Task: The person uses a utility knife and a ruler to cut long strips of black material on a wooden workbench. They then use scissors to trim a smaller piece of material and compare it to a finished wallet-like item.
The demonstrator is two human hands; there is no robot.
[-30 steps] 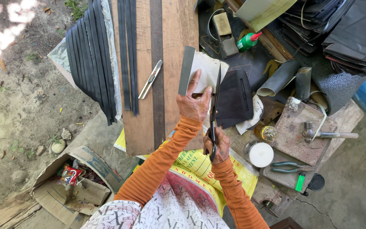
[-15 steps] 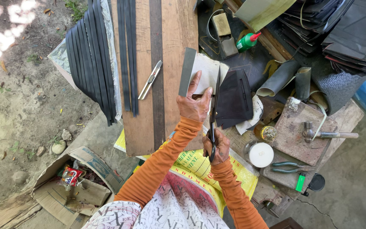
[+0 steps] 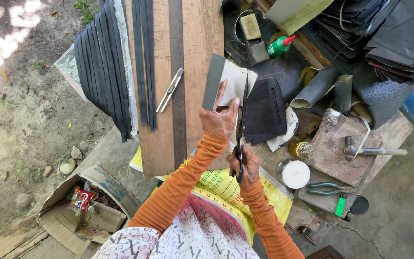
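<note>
On the wooden worktop (image 3: 200, 29), just past the person's lap, the left hand (image 3: 220, 120) presses a pale sheet (image 3: 233, 81) flat, fingers spread with the tips on the sheet's near edge. The sheet is folded or layered, with a grey strip along its left side. The right hand (image 3: 246, 165) is closed around the handles of black scissors (image 3: 240, 124), whose blades point away from the body and run along the sheet's right edge, between it and a black pouch (image 3: 264, 112) lying just beside. Whether the blades are parted or closed cannot be told.

Left of the sheet, a dark strip runs the length of the worktop, and a utility knife (image 3: 169, 89) lies slanted beside it. More black strips (image 3: 144, 62) lie parallel further left, and a bundle of strips (image 3: 101, 67) hangs over the edge above the dirt ground.

To the right sit a rolled grey sheet (image 3: 315, 88), a green bottle (image 3: 280, 46) with a red tip, a brown block (image 3: 251, 26), a round white lid (image 3: 296, 174), a hammer (image 3: 367, 151) on a rusty slab (image 3: 334, 148), green-handled pliers (image 3: 327, 188) and a green lighter (image 3: 340, 206). Stacks of black material (image 3: 394, 33) fill the far right corner. A yellow sack (image 3: 226, 192) covers the lap, and an open cardboard box (image 3: 92, 206) stands on the ground at the left.
</note>
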